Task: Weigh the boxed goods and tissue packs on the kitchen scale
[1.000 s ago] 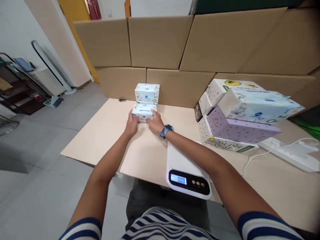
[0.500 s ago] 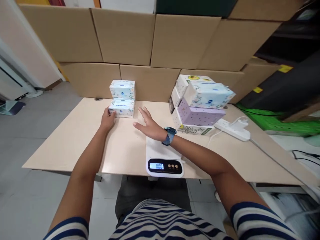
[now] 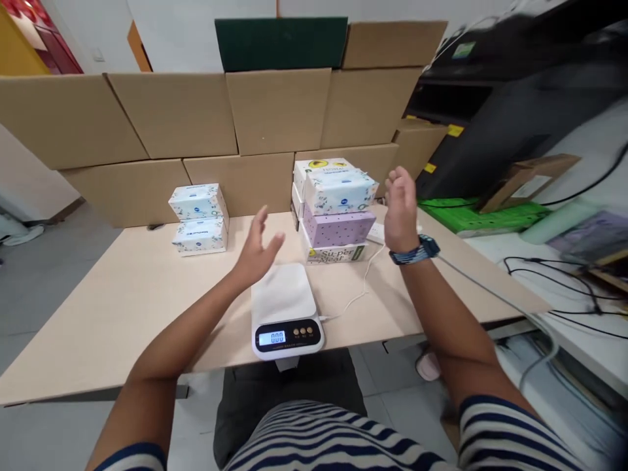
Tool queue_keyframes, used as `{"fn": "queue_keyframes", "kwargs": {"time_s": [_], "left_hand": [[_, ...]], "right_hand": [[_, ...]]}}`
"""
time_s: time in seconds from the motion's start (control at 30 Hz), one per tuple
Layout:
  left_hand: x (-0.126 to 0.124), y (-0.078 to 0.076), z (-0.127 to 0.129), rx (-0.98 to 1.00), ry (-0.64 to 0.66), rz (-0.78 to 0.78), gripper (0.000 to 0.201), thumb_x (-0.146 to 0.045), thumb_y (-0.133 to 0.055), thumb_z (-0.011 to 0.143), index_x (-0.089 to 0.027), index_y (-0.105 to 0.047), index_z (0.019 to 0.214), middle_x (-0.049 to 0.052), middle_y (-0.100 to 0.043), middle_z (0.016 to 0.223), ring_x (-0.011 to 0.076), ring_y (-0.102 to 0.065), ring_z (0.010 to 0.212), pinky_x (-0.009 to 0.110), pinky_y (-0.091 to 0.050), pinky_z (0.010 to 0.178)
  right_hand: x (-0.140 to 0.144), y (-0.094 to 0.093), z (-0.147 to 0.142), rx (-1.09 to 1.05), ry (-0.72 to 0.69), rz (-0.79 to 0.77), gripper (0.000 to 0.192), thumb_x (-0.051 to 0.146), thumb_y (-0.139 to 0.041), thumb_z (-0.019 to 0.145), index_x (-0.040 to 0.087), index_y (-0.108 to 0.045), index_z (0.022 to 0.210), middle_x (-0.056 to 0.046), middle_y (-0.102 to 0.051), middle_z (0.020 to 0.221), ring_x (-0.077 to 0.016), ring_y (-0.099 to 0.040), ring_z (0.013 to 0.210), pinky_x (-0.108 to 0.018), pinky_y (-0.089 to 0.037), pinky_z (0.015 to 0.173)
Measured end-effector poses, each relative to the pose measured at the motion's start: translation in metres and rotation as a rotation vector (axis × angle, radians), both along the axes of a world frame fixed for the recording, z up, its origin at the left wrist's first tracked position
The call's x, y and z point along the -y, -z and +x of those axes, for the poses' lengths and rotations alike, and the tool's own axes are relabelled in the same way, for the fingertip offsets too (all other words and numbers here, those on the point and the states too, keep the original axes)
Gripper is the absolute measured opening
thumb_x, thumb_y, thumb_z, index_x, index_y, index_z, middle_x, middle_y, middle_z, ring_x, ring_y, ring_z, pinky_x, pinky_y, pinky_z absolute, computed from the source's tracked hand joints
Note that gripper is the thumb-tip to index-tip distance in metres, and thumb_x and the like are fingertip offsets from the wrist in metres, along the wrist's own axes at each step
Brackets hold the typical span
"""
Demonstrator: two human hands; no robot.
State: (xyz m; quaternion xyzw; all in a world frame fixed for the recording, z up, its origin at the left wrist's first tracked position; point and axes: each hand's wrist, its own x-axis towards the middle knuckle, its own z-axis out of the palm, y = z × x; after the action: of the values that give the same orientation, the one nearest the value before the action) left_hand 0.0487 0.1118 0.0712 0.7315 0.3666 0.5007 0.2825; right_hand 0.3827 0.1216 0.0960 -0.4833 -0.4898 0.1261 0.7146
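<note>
Both hands empty, fingers loosely spread: left hand [image 3: 256, 247] and right hand [image 3: 401, 208] flank the floral tissue pack [image 3: 339, 190] behind the white digital scale [image 3: 285, 310].

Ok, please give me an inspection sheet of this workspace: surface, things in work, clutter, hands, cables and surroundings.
Surface: pale wooden table, bare at the near left.
Things in work: tissue pack on top of the right stack, over a purple box and a "Super Meal" box; two tissue packs stacked at the back left; white scale at the near edge, display lit.
Clutter: nothing seen.
Hands: left hand open in the air above the scale; right hand open, raised right of the right stack, watch on the wrist. Neither holds anything.
Cables: white cable runs from the scale toward a power strip; black cables at the right.
Surroundings: wall of cardboard cartons behind; green crate at the right.
</note>
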Motion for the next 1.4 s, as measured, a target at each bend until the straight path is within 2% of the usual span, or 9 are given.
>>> {"fn": "queue_keyframes", "kwargs": {"time_s": [0.1,0.23,0.33,0.43,0.57,0.7,0.83,1.07,1.4], "left_hand": [[-0.028,-0.025,0.069,0.076,0.099,-0.192,0.103,-0.085,-0.062,0.091,-0.026,-0.028,0.169,0.018,-0.020,0.186,0.0406,-0.016,0.175,0.062,-0.019,0.142],[-0.038,-0.044,0.106,0.072,0.214,-0.147,0.099,-0.080,-0.063,0.094,-0.024,-0.029,0.169,0.020,-0.040,0.177,0.0418,-0.037,0.167,0.065,-0.028,0.138],[-0.009,-0.042,0.083,0.031,0.189,0.087,0.099,-0.075,-0.065,0.096,-0.030,-0.022,0.173,0.016,-0.034,0.181,0.0383,-0.029,0.171,0.063,-0.019,0.142],[0.041,-0.029,0.031,0.010,0.144,0.221,0.091,-0.072,-0.060,0.101,-0.034,-0.021,0.174,0.009,-0.022,0.186,0.0365,-0.017,0.175,0.058,-0.015,0.144],[0.118,0.008,-0.031,-0.022,0.079,0.094,0.082,-0.069,-0.050,0.106,-0.036,-0.020,0.176,0.006,-0.020,0.187,0.0358,-0.017,0.175,0.057,-0.015,0.144],[0.169,0.054,-0.050,-0.015,0.058,-0.187,0.077,-0.063,-0.045,0.111,-0.035,-0.016,0.176,0.011,-0.021,0.186,0.0362,-0.023,0.173,0.063,-0.019,0.142],[0.176,0.077,-0.046,0.054,0.138,-0.322,0.076,-0.061,-0.043,0.112,-0.037,-0.008,0.176,0.013,-0.021,0.185,0.0352,-0.027,0.171,0.063,-0.027,0.140],[0.172,0.084,-0.037,0.104,0.175,-0.306,0.077,-0.059,-0.047,0.111,-0.038,-0.010,0.176,0.009,-0.009,0.188,0.0353,-0.015,0.175,0.063,-0.014,0.143],[0.168,0.090,-0.035,0.091,0.157,-0.261,0.080,-0.062,-0.050,0.109,-0.040,-0.013,0.176,0.007,-0.013,0.188,0.0355,-0.014,0.175,0.063,-0.014,0.144]], "right_hand": [[-0.022,-0.008,-0.004,0.029,-0.034,-0.085,0.106,0.103,-0.044,0.082,0.026,-0.057,0.154,-0.016,-0.053,0.170,-0.0374,-0.042,0.166,-0.065,-0.028,0.139],[-0.018,-0.017,-0.018,0.065,-0.117,-0.130,0.107,0.106,-0.035,0.081,0.025,-0.071,0.141,-0.015,-0.068,0.154,-0.0375,-0.057,0.154,-0.064,-0.039,0.134],[0.021,-0.016,-0.031,0.120,-0.244,-0.040,0.100,0.098,-0.026,0.092,0.032,-0.059,0.159,-0.008,-0.059,0.167,-0.0327,-0.050,0.161,-0.060,-0.040,0.136],[0.079,-0.002,-0.051,0.205,-0.473,0.015,0.094,0.092,-0.016,0.097,0.039,-0.046,0.168,0.002,-0.046,0.177,-0.0292,-0.039,0.168,-0.055,-0.036,0.140],[0.143,0.041,-0.076,0.237,-0.766,-0.056,0.086,0.089,-0.025,0.099,0.043,-0.041,0.170,0.007,-0.036,0.182,-0.0310,-0.035,0.170,-0.051,-0.044,0.136],[0.165,0.092,-0.086,0.140,-0.905,-0.174,0.072,0.081,-0.029,0.104,0.047,-0.052,0.162,0.007,-0.042,0.178,-0.0310,-0.045,0.165,-0.050,-0.055,0.127],[0.163,0.113,-0.088,0.078,-0.872,-0.216,0.070,0.081,-0.033,0.103,0.044,-0.064,0.154,0.003,-0.046,0.176,-0.0322,-0.050,0.162,-0.051,-0.059,0.123],[0.163,0.112,-0.088,0.043,-0.723,-0.189,0.063,0.074,-0.042,0.106,0.037,-0.072,0.146,-0.004,-0.059,0.167,-0.0327,-0.061,0.153,-0.052,-0.065,0.115],[0.163,0.111,-0.090,0.099,-0.623,-0.143,0.053,0.067,-0.052,0.106,0.037,-0.074,0.143,-0.006,-0.066,0.160,-0.0335,-0.066,0.147,-0.054,-0.071,0.106]]}}
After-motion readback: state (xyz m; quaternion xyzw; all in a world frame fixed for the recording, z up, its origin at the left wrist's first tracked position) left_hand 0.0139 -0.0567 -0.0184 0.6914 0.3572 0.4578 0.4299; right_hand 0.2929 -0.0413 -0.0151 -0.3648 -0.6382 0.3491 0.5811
